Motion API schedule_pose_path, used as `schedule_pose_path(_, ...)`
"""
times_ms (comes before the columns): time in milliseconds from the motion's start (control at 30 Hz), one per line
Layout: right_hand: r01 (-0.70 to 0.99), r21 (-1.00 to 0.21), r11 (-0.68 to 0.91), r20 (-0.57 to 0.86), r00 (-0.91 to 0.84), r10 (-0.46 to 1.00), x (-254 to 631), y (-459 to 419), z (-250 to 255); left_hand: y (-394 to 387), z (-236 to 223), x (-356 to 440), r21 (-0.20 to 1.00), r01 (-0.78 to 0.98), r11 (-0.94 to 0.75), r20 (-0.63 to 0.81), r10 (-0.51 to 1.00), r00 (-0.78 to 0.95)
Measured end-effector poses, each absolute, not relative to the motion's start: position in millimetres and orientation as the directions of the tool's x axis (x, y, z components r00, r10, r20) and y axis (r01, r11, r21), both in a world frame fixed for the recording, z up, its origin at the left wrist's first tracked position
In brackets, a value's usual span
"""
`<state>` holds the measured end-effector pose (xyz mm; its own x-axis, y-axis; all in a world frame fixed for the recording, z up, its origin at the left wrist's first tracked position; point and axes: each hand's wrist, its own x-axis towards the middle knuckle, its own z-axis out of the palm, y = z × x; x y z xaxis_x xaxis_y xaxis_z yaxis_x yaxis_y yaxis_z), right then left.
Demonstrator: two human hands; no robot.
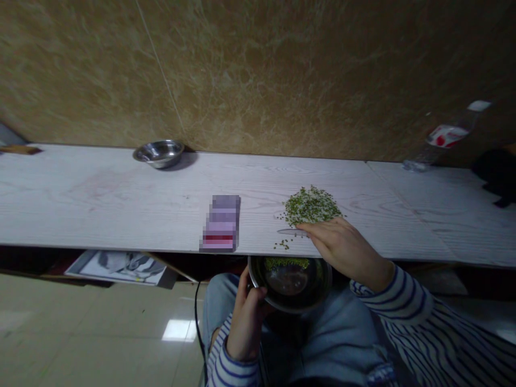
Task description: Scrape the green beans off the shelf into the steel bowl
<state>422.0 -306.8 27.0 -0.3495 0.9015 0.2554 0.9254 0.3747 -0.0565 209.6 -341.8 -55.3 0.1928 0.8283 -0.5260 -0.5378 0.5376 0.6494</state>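
A spread of small green beans (311,204), which look like mung beans, lies on the white wood-grain counter. My right hand (342,244) reaches over its near side, fingers together around a small knife-like blade (289,232) whose pointed end juts out to the left; its handle is hidden. A few loose beans (283,244) lie between the blade and the counter's front edge. Below that edge, my left hand (248,309) grips the left rim of a metal bowl (296,309), thumb on the rim. More green beans line the far side inside the tilted bowl.
A blurred-out phone-shaped thing (221,223) lies left of the beans. Farther back stands a small metal bowl (160,155). A clear plastic bottle (445,136) and a black object (497,172) are at right. Under the counter, a drawer (116,267) sticks out; a cable (197,317) hangs nearby.
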Motion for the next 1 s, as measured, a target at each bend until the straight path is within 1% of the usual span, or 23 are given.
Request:
schedule_pose_path(133, 0.947, -0.032, 0.318, 0.275, -0.298, 0.914, 426, -306, 27, -343, -56, 212, 0.649, -0.537, 0.539, -0.524, 0.828, 0.199)
schedule_pose_path(600, 0.977, 0.074, 0.200, 0.293, -0.213, 0.932, 436, -325, 26, -346, -58, 219, 0.649, -0.535, 0.542, -0.499, 0.833, 0.239)
schedule_pose_path(700, 0.975, 0.073, 0.210, 0.292, -0.222, 0.930, 434, -326, 26, -346, -58, 221, 0.647, -0.531, 0.547, -0.501, 0.830, 0.244)
schedule_pose_path(833, 0.973, 0.043, 0.228, 0.276, -0.231, 0.933, 431, -327, 25, -347, -59, 222, 0.647, -0.534, 0.544, -0.498, 0.832, 0.245)
schedule_pose_path(1000, 0.980, 0.014, 0.197, 0.280, -0.192, 0.940, 434, -329, 23, -347, -61, 222, 0.636, -0.532, 0.559, -0.516, 0.821, 0.246)
